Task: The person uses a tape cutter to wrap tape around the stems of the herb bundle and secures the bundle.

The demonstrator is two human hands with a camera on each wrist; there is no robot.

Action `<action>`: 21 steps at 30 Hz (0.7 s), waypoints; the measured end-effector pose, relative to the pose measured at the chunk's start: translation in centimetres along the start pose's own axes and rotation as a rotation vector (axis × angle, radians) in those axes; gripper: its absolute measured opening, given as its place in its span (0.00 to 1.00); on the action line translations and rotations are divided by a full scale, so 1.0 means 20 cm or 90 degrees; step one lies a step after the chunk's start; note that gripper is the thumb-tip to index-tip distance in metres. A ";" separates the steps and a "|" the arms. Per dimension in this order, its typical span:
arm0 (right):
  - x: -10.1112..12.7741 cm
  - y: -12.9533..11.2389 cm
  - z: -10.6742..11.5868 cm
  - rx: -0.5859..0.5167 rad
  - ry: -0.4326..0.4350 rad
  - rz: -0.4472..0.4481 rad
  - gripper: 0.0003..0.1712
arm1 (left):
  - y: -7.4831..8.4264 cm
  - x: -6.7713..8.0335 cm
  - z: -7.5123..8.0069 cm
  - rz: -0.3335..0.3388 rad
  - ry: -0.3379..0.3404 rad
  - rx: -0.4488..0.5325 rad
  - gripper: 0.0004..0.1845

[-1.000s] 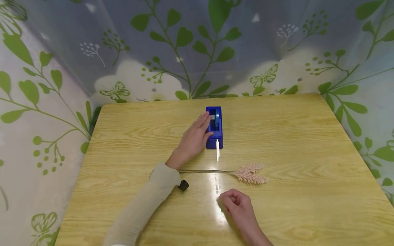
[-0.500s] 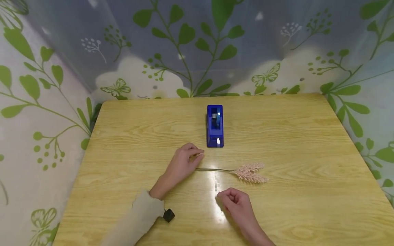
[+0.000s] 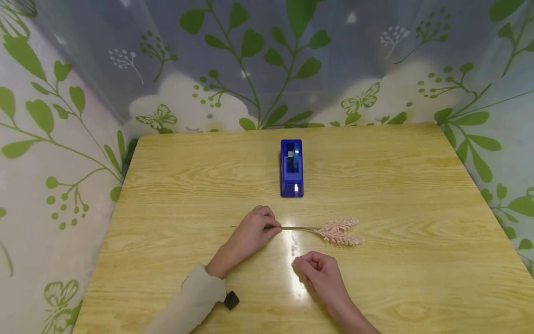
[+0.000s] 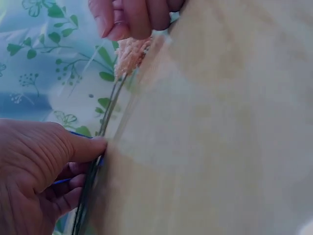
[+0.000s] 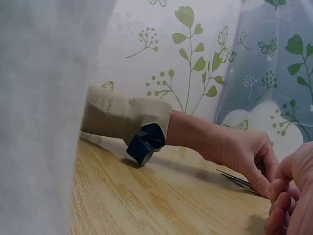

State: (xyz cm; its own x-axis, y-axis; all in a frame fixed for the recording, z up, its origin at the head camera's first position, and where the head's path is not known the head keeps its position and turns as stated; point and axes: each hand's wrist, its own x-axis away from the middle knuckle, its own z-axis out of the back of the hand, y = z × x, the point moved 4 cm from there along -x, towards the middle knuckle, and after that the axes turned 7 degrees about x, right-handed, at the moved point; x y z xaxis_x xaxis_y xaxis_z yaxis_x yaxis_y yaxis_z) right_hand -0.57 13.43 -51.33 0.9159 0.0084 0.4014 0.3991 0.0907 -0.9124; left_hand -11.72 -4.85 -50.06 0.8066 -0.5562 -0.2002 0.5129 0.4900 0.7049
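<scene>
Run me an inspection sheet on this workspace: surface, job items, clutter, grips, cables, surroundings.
surface: wood-grain table, bright glare near the middle
job's things: pink flower sprigs, heads to the right, stems running left; blue tape dispenser beyond them, apart
clutter: nothing seen
grips: left grip pinches the stems; right grip has curled fingers, anything held unclear
cables: nothing seen
surroundings: backdrop printed with green leaves and butterflies; black block at the left sleeve
</scene>
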 end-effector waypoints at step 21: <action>0.04 0.02 0.01 0.003 0.087 0.084 0.11 | 0.28 0.15 -0.16 0.054 -0.032 0.266 0.02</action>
State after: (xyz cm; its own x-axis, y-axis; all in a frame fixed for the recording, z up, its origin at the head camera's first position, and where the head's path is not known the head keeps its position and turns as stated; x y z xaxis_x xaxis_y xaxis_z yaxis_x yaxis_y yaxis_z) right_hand 0.32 13.74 -51.40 0.9579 -0.1145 0.2632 0.2749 0.1025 -0.9560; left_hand -5.54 -1.63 -48.86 0.8206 -0.5620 -0.1037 0.2734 0.2267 0.9348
